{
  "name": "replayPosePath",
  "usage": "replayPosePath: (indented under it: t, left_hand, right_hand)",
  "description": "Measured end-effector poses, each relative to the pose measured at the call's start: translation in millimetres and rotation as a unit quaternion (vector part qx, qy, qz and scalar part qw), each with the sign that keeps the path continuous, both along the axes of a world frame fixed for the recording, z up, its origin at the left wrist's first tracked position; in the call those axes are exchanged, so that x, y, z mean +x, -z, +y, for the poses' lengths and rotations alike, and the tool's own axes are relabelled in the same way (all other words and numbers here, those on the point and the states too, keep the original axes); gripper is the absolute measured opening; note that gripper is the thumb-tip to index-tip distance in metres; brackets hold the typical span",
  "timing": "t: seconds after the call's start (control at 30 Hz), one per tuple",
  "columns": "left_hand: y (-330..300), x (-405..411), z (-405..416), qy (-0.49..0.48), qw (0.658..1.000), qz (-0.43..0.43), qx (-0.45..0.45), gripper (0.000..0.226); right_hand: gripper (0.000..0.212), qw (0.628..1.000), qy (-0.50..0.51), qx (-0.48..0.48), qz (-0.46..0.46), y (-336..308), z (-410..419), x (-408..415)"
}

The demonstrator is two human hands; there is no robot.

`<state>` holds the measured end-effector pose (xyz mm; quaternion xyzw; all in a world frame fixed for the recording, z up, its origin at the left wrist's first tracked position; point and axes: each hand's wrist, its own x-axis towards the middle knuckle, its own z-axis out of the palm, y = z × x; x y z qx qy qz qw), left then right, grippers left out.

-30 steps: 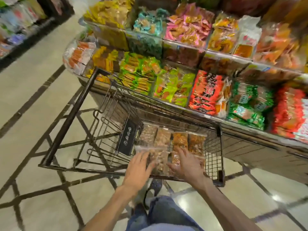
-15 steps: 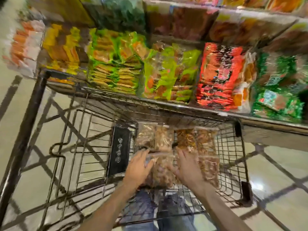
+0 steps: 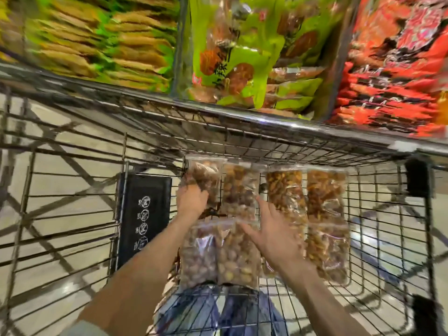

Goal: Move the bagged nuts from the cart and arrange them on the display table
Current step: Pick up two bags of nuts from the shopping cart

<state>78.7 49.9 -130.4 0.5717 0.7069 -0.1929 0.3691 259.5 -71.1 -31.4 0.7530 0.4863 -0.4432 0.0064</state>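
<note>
Since half a second ago the view has dropped closer over the cart (image 3: 72, 180), and the left hand (image 3: 191, 202) has slid from the near bags up onto the far-left bag (image 3: 206, 178), while the right hand (image 3: 274, 234) has stayed over the middle of the bags. The left fingers curl over the near end of that far-left bag of dark nuts; whether they pinch it or only rest on it cannot be told. The right fingers are spread wide and flat, the fingertips reaching to the edge of the second far bag (image 3: 240, 190), the palm lying over the seam where far and near rows meet.

All the bagged nuts lie in the cart's basket in two rows. Beyond the right fingertips and to their right sit two bags of orange-brown nuts (image 3: 286, 190) (image 3: 324, 190). Under both wrists lie two near bags of paler nuts (image 3: 198, 258) (image 3: 237, 263), with another (image 3: 327, 251) just right of the right hand. Left of the left hand stands a black panel (image 3: 143, 214) with white symbols. Past the cart's far rim, the display table (image 3: 291, 124) carries green (image 3: 242, 57) and red packets (image 3: 392, 69), blurred.
</note>
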Motion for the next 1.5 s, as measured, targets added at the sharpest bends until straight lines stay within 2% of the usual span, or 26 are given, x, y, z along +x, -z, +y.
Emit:
replayPosePath:
  t: [0.13,0.27,0.33,0.37,0.43,0.5,0.63,0.73,0.8,0.87,1.0,1.1,1.17,1.23,1.3,1.4,1.47,1.5]
  left_hand:
    - [18.1,9.8,11.0,-0.020,0.997,0.066,-0.021,0.049]
    - [36.8,5.1,24.6,-0.084,0.994,0.056,-0.053,0.080]
    - [38.6,3.9,28.2,-0.113,0.991,0.024,-0.069,0.091]
    - [35.7,4.5,28.4,-0.137,0.988,-0.016,-0.065,0.086]
    - [33.2,2.8,23.3,-0.199,0.974,-0.097,-0.042,0.063]
    - [27.9,-4.9,13.7,-0.230,0.965,-0.122,-0.033,0.046]
    - [5.4,-23.6,-2.9,-0.237,0.960,-0.147,-0.020,0.056]
    - [-20.0,-35.9,-17.5,-0.256,0.942,-0.214,-0.028,0.066]
    - [-30.0,-40.3,-28.0,-0.254,0.938,-0.237,-0.019,0.074]
    - [-37.2,-41.9,-33.3,-0.266,0.934,-0.239,0.006,0.076]
    - [-42.5,-50.8,-40.1,-0.311,0.912,-0.268,0.028,0.073]
    - [-42.0,-57.6,-41.6,-0.339,0.896,-0.288,0.013,0.083]
    - [-43.0,-59.4,-41.1,-0.350,0.888,-0.298,0.001,0.079]
    - [-41.2,-59.8,-41.3,-0.364,0.880,-0.305,-0.009,0.076]
    - [-37.6,-58.9,-40.8,-0.371,0.879,-0.300,-0.010,0.092]
    - [-26.1,-61.7,-44.1,-0.366,0.884,-0.289,-0.015,0.127]
    - [-23.6,-63.7,-46.0,-0.370,0.883,-0.288,-0.020,0.135]
    - [-25.3,-64.1,-46.6,-0.369,0.883,-0.290,-0.019,0.136]
  right_hand:
    - [0.095,0.997,0.053,-0.003,0.058,11.1,-3.9,-2.4]
    - [0.094,0.987,0.125,0.011,0.101,9.5,-8.0,-2.9]
    - [0.093,0.986,0.132,0.011,0.098,9.6,-9.3,-2.5]
    - [0.093,0.987,0.133,0.006,0.094,10.9,-9.4,-2.3]
    - [0.092,0.985,0.141,-0.010,0.095,12.4,-9.4,-2.2]
    - [0.090,0.982,0.153,-0.034,0.102,13.3,-8.4,-4.5]
    - [0.086,0.983,0.160,-0.040,0.086,14.6,0.9,-11.8]
    - [0.077,0.989,0.136,-0.051,0.016,27.0,14.8,-19.3]
    - [0.062,0.986,0.148,-0.067,-0.022,42.1,28.5,-23.6]
    - [0.059,0.981,0.166,-0.085,-0.059,57.7,42.5,-24.9]
    - [0.048,0.974,0.187,-0.124,-0.045,66.9,65.6,-30.8]
    - [0.039,0.948,0.273,-0.154,-0.048,78.6,79.4,-35.1]
    - [0.042,0.930,0.325,-0.170,-0.041,93.2,81.3,-36.8]
    - [0.056,0.918,0.359,-0.170,0.003,108.5,79.4,-37.9]
    - [0.053,0.907,0.390,-0.148,0.059,114.5,76.3,-39.4]
    - [0.022,0.907,0.396,-0.122,0.070,101.2,74.0,-39.5]
    - [0.020,0.894,0.425,-0.093,0.108,92.3,72.0,-36.3]
    - [0.026,0.886,0.438,-0.089,0.122,89.7,68.5,-32.7]
